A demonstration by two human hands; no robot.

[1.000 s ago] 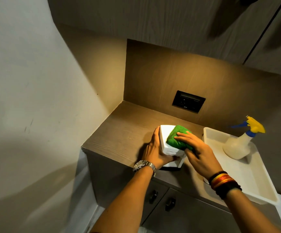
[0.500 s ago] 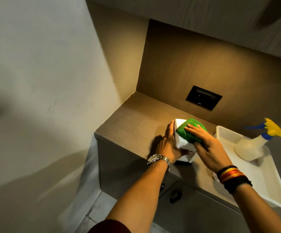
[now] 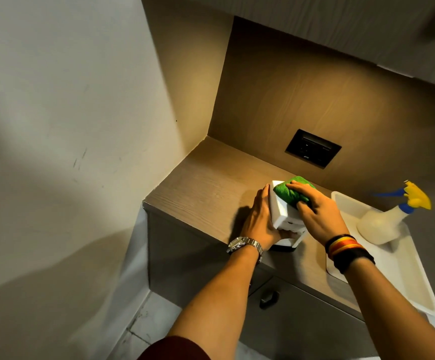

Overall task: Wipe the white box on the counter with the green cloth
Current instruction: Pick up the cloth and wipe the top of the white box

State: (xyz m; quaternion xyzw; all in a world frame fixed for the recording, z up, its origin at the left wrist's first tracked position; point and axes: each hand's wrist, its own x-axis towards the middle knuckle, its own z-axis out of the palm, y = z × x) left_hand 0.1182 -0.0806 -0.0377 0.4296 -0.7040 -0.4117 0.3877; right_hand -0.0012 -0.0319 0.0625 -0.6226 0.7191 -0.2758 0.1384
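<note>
Box: the white box is stood near the counter's front edge.
Left hand: clasped on its left side, thumb seemingly hooked in front.
Right hand: the green cloth is pressed on top under curled fingers.
Wiping: the box is best kept braced, with strokes carried over the edges.
Change: the cloth is barely shifted since half a second ago.

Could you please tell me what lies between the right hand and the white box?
The green cloth, held by the right hand against the white box; head view.

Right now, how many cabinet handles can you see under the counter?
1: a dark handle on the cabinet door below the counter, right of the left forearm. Another may be hidden behind that forearm.
</note>
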